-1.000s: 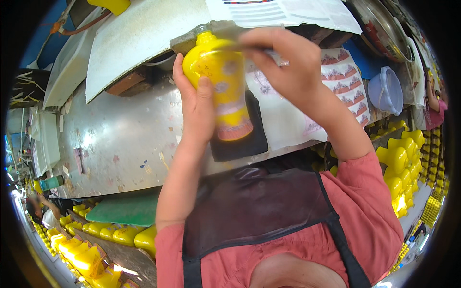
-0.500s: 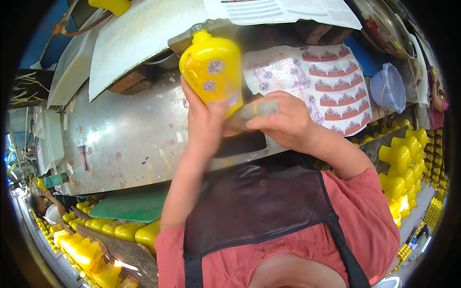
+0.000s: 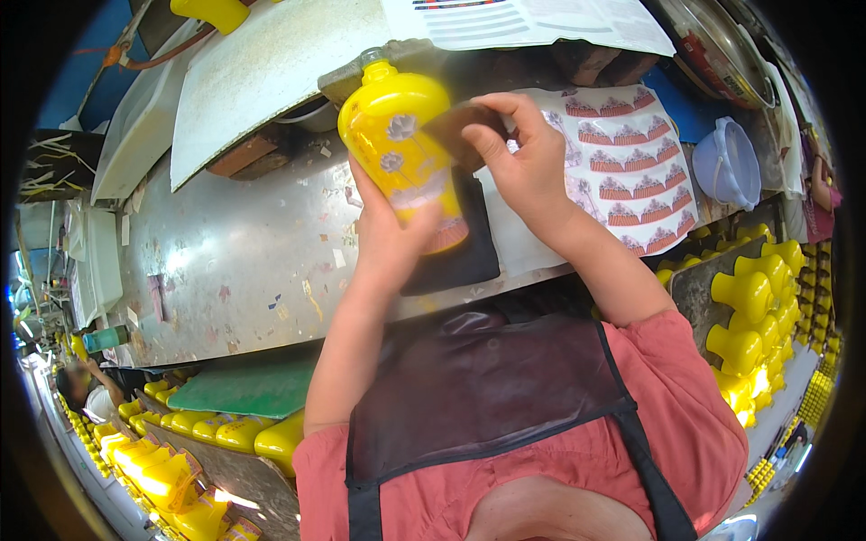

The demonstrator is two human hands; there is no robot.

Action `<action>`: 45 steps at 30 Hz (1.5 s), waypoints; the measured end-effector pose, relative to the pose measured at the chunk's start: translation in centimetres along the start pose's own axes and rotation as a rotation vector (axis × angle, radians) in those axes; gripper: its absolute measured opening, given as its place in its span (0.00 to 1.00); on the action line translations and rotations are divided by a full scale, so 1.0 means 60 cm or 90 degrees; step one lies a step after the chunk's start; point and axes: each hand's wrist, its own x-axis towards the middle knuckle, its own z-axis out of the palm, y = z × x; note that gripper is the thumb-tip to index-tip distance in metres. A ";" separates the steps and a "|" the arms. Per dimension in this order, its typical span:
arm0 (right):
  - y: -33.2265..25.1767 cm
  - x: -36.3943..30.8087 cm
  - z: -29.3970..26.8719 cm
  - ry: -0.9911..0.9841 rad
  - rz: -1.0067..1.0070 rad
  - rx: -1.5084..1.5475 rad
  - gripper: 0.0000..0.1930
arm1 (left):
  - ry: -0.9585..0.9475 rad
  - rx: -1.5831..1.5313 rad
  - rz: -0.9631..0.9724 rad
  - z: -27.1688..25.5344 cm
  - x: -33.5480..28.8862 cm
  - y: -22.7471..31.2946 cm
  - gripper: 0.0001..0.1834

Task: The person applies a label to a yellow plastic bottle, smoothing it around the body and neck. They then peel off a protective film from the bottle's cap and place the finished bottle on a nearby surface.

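A glossy yellow vase (image 3: 390,106) lies tilted over a black pad (image 3: 478,230), its neck pointing away from me. Pale purple flower decals and a reddish patterned band near its base decorate the side facing up. My left hand (image 3: 386,236) grips its lower left side, thumb over the front and slightly blurred. In my right hand (image 3: 528,162) is a thin dark flat scraper (image 3: 462,135), pinched between thumb and fingers. Its blade meets the vase's right side by the upper flower; whether it touches is blurred. Beside that hand lies a printed decal sheet (image 3: 636,162).
A metal worktable (image 3: 234,261) with paper scraps spreads leftward. A white board (image 3: 262,77) and printed paper (image 3: 541,22) lie at the back. A lavender bucket (image 3: 726,164) stands right. Yellow vases (image 3: 758,288) fill racks right and lower left. Another person (image 3: 86,388) is far left.
My right hand has swung up and right with the scraper, from the vase's lower part toward its upper right side. The band near the base now shows. My left hand still holds the vase.
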 end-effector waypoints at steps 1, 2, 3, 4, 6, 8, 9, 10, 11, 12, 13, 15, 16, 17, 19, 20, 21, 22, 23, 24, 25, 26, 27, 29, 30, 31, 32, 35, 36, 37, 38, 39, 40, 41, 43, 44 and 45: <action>-0.003 -0.003 -0.004 0.012 -0.001 0.005 0.14 | -0.001 -0.018 0.007 0.000 0.000 -0.001 0.61; -0.007 -0.007 -0.010 0.027 -0.008 0.000 0.14 | -0.007 -0.047 0.012 -0.001 0.000 -0.001 0.60; -0.012 -0.013 -0.015 0.039 -0.018 -0.014 0.14 | -0.015 -0.048 0.009 -0.002 0.000 -0.001 0.59; -0.019 -0.020 -0.018 0.012 0.017 0.078 0.15 | -0.027 -0.060 0.002 -0.005 -0.001 0.000 0.58; -0.030 -0.028 -0.021 -0.083 -0.077 0.037 0.15 | -0.052 -0.096 -0.001 -0.009 0.000 0.002 0.58; -0.034 -0.021 -0.015 -0.096 -0.177 0.026 0.16 | -0.075 -0.150 0.000 -0.012 0.000 0.005 0.57; -0.034 -0.012 -0.011 -0.089 -0.148 -0.020 0.16 | -0.086 -0.161 0.002 -0.014 0.000 0.006 0.58; -0.032 0.001 -0.006 -0.060 -0.165 -0.046 0.16 | -0.096 -0.177 0.000 -0.015 -0.001 0.008 0.59; -0.031 0.014 -0.003 -0.027 -0.190 -0.079 0.15 | -0.106 -0.192 -0.008 -0.017 -0.003 0.009 0.60; -0.031 0.022 -0.003 -0.031 -0.090 -0.048 0.15 | -0.119 -0.209 0.000 -0.018 -0.005 0.011 0.62; -0.031 0.033 -0.004 0.002 -0.091 -0.082 0.16 | -0.127 -0.192 0.044 -0.021 -0.007 0.011 0.63; -0.036 0.040 -0.011 0.043 -0.133 -0.056 0.16 | -0.142 -0.159 0.126 -0.025 -0.014 0.012 0.66; -0.042 0.037 -0.015 -0.005 -0.074 0.001 0.16 | -0.125 -0.092 0.140 -0.026 -0.017 0.011 0.65; -0.046 0.039 -0.016 -0.053 -0.097 -0.007 0.16 | -0.111 -0.026 0.152 -0.026 -0.020 0.010 0.65; -0.052 0.041 -0.014 -0.152 -0.143 -0.031 0.15 | -0.086 0.107 0.157 -0.024 -0.026 0.008 0.65; -0.053 0.044 -0.008 -0.134 -0.133 -0.045 0.15 | -0.069 0.068 0.165 -0.017 -0.024 0.007 0.60; -0.053 0.047 -0.005 -0.089 -0.136 -0.070 0.14 | -0.056 0.064 0.178 -0.015 -0.024 0.006 0.58; -0.051 0.051 -0.002 -0.046 -0.124 -0.056 0.14 | -0.043 0.059 0.191 -0.012 -0.023 0.005 0.57; -0.048 0.053 -0.001 -0.008 -0.099 -0.061 0.14 | -0.029 0.058 0.204 -0.011 -0.024 0.004 0.56; -0.045 0.052 -0.002 0.042 -0.143 -0.060 0.13 | -0.020 0.049 0.233 -0.009 -0.024 0.004 0.53; -0.041 0.049 -0.004 0.032 -0.163 -0.032 0.12 | -0.026 0.030 0.219 -0.009 -0.024 0.003 0.53; -0.039 0.041 -0.009 0.027 -0.174 -0.012 0.12 | -0.028 0.017 0.208 -0.008 -0.024 0.002 0.53; -0.036 0.032 -0.014 0.019 -0.192 0.005 0.12 | -0.031 0.004 0.197 -0.007 -0.025 0.001 0.53; -0.034 0.009 -0.026 -0.039 -0.232 -0.037 0.12 | -0.029 -0.003 0.186 -0.006 -0.025 -0.001 0.53; -0.033 0.000 -0.030 -0.067 -0.259 -0.063 0.12 | -0.028 -0.007 0.181 -0.004 -0.025 -0.002 0.53; -0.032 -0.009 -0.034 -0.093 -0.280 -0.089 0.12 | -0.029 -0.010 0.176 -0.003 -0.025 -0.003 0.53; -0.032 -0.016 -0.035 -0.108 -0.251 -0.081 0.12 | -0.029 -0.012 0.171 -0.003 -0.025 -0.004 0.53; -0.033 -0.026 -0.039 -0.124 -0.172 -0.027 0.12 | -0.018 -0.018 0.175 -0.002 -0.027 -0.005 0.53; -0.033 -0.027 -0.040 -0.123 -0.168 -0.011 0.12 | -0.011 -0.020 0.179 -0.002 -0.028 -0.005 0.54; -0.033 -0.028 -0.041 -0.124 -0.148 -0.002 0.12 | -0.002 0.006 0.189 -0.003 -0.028 -0.005 0.54; -0.033 -0.028 -0.041 -0.126 -0.128 0.008 0.12 | 0.007 0.032 0.199 -0.004 -0.029 -0.005 0.54; -0.033 -0.030 -0.042 -0.126 -0.117 0.015 0.12 | 0.015 0.057 0.208 -0.005 -0.031 -0.004 0.54; -0.033 -0.033 -0.042 -0.126 -0.105 0.022 0.12 | 0.019 0.059 0.210 -0.005 -0.031 -0.004 0.54; -0.033 -0.036 -0.042 -0.124 -0.087 0.027 0.12 | 0.024 0.060 0.213 -0.005 -0.033 -0.004 0.55; -0.036 -0.046 -0.039 -0.117 -0.097 0.031 0.12 | 0.045 0.098 0.237 -0.006 -0.035 -0.003 0.56; -0.038 -0.052 -0.038 -0.115 -0.086 0.026 0.12 | 0.062 0.135 0.258 -0.006 -0.037 -0.003 0.57; -0.041 -0.057 -0.037 -0.119 -0.128 0.011 0.12 | 0.078 0.175 0.281 -0.007 -0.040 -0.003 0.58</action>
